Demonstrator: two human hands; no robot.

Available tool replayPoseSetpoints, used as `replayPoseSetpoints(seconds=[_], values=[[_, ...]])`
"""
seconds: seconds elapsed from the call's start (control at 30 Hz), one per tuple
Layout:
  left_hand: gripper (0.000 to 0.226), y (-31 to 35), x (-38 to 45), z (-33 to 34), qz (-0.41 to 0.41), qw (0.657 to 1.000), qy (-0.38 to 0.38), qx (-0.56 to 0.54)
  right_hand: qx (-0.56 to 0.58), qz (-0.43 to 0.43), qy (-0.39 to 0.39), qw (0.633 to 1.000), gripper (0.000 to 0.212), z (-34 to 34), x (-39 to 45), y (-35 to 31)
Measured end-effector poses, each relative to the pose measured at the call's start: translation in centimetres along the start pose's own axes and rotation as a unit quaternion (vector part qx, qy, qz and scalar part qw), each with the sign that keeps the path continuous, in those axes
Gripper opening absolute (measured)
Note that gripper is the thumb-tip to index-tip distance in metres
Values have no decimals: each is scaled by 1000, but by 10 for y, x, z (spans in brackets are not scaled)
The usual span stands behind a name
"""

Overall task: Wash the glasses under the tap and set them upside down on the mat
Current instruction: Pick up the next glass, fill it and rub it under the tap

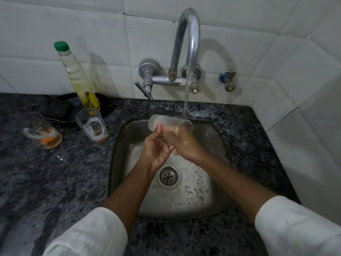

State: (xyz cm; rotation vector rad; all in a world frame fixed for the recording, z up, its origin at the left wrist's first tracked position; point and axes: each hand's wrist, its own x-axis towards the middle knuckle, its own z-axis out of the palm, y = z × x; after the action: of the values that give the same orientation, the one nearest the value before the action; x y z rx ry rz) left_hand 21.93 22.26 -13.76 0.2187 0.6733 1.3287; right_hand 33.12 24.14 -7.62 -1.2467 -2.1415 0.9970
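Clear glass (170, 124) on its side over steel sink (217, 137), under water stream (186, 97) from curved tap (190, 39). Left hand (156, 150) pinching glass base end; right hand (184, 143) gripping rim end. Two dirty glasses upright on dark granite counter (55, 182) at left: one (92, 124) near sink, other (41, 129) further left. Green-capped bottle (77, 74) leaning against white tiles behind.

Head camera looks steeply down, close over the sink (118, 145).
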Motion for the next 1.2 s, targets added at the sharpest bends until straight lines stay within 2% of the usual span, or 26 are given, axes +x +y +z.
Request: replayPoseSetpoints(seconds=[0.03, 0.07, 0.1, 0.13, 0.17, 0.23, 0.27, 0.33, 0.4, 0.43, 0.47, 0.53, 0.57, 0.6, 0.63, 0.67, 0.73, 0.77, 0.8, 0.87, 0.93, 1.0, 1.03, 1.1, 1.17, 1.2], values=[[42, 6, 4, 0, -15, 999, 20, 39, -172, -35, -69, 982, 15, -6, -2, 3], [49, 10, 6, 2, -44, 994, 42, 90, -322, -68, -112, 938, 20, -12, -3, 12], [57, 10, 6, 3, -65, 988, 59, 126, -392, -84, -133, 906, 25, -17, -2, 17], [62, 8, 5, 3, -73, 987, 60, 132, -390, -77, -140, 907, 27, -15, -1, 20], [60, 6, 3, 2, -56, 990, 47, 119, -317, -69, -123, 938, 27, -10, 0, 13], [47, 3, 2, -1, -5, 998, 6, 59, -49, -19, -10, 999, 25, 4, 2, 1], [41, 3, 4, -3, 9, 999, -8, 37, 20, -2, 14, 1000, 23, 8, 1, -2], [53, 9, 6, -5, 10, 999, -9, 40, -111, -57, -32, 992, 19, 6, -3, 2], [78, 15, 10, -4, -46, 993, 21, 109, -356, -87, -134, 920, 21, -6, -4, 10], [77, 15, 10, -3, -67, 987, 37, 142, -391, -75, -153, 904, 22, -10, -2, 13], [72, 11, 8, -4, -75, 986, 47, 143, -369, -55, -147, 916, 24, -9, 2, 15], [59, 4, 3, -3, -41, 996, 41, 71, -165, 15, -53, 985, 28, -3, 10, 9], [51, 1, 1, -1, -17, 999, 35, 35, -17, 58, -9, 998, 27, 0, 12, 1], [43, -1, 2, 0, 4, 1000, 30, 5, 48, 54, -3, 997, 24, 1, 11, -2], [38, 1, 7, 1, 17, 999, 33, -9, 18, 22, -18, 999, 21, -3, 10, -1], [38, 6, 10, 3, 21, 998, 53, 1, -106, -32, -65, 992, 17, -7, 11, 2], [46, 13, 17, 6, -17, 994, 87, 58, -351, -68, -142, 923, 13, -18, 15, 10], [50, 13, 17, 6, -33, 992, 95, 72, -375, -69, -137, 914, 13, -21, 19, 10], [52, 10, 16, 6, -40, 992, 102, 67, -353, -55, -122, 926, 17, -20, 24, 9], [51, 4, 12, 11, -24, 995, 93, 15, -155, 3, -50, 987, 25, -11, 32, -4], [46, 3, 14, 13, 8, 997, 64, -29, 17, 39, -19, 999, 25, -8, 33, -11], [43, 12, 22, 15, 7, 998, 63, -28, -169, -28, -87, 981, 20, -14, 33, -5], [44, 19, 25, 16, -15, 998, 65, -4, -307, -52, -127, 942, 17, -19, 33, 1], [50, 23, 27, 14, -55, 995, 69, 56, -393, -68, -141, 906, 19, -28, 33, 8], [58, 16, 20, 14, -49, 994, 68, 71, -242, -10, -79, 967, 22, -19, 36, 5], [58, 12, 20, 14, -31, 997, 53, 53, -60, 65, -15, 996, 22, -11, 37, 0]])
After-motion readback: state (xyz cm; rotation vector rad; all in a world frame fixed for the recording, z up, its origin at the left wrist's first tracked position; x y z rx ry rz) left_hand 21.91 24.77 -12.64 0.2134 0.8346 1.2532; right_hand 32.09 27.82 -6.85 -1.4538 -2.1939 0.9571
